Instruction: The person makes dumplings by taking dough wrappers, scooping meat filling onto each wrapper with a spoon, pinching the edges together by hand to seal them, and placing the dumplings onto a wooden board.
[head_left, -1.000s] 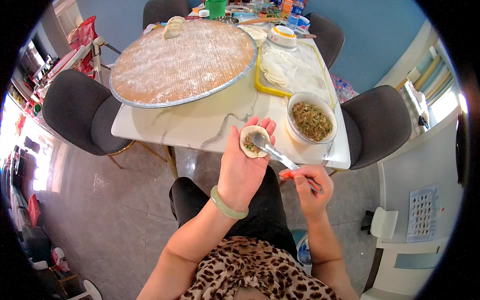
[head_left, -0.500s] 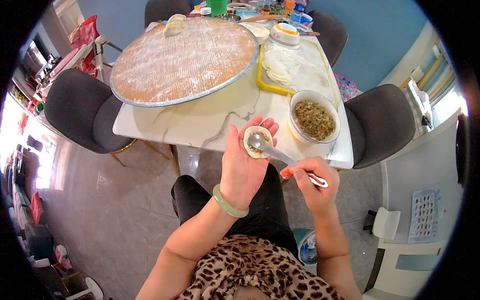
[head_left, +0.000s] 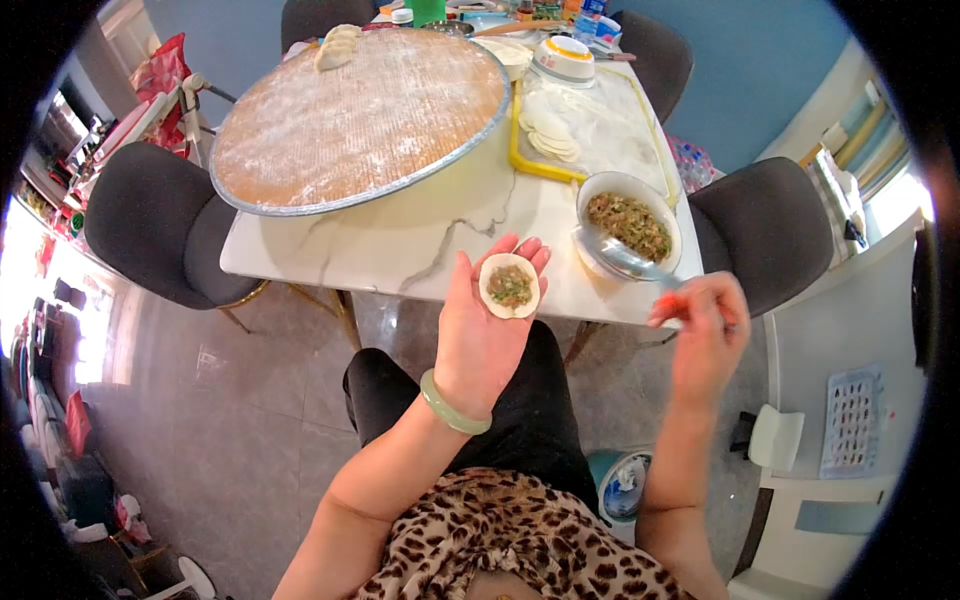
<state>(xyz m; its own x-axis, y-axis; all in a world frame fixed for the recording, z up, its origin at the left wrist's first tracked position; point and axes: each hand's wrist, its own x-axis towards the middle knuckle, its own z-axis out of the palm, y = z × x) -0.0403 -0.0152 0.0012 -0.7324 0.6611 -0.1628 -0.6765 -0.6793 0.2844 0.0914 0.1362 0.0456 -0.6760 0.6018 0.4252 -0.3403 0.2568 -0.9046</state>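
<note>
A round dough wrapper (head_left: 490, 302) with a patch of filling (head_left: 511, 286) on it lies flat on my left hand (head_left: 484, 335), palm up with the fingers stretched. My right hand (head_left: 708, 318), slightly blurred, grips a metal spoon (head_left: 634, 258) by its reddish handle. The spoon's head is over the near left rim of the white filling bowl (head_left: 596, 262), which holds meat and greens. Beyond the bowl, several thin wrappers (head_left: 550, 137) overlap on a floured, yellow-edged board (head_left: 620, 120).
A large round floured tray (head_left: 360, 120) carries several folded dumplings (head_left: 337, 48) at its far edge. An upturned white bowl (head_left: 564, 62) sits behind the board. Grey chairs (head_left: 765, 235) flank the marble-look table (head_left: 390, 250); a bin (head_left: 622, 485) stands below on the floor.
The spoon has left the wrapper and moved right and up to the filling bowl with my right hand. Filling now shows uncovered on the wrapper. My left hand has barely moved.
</note>
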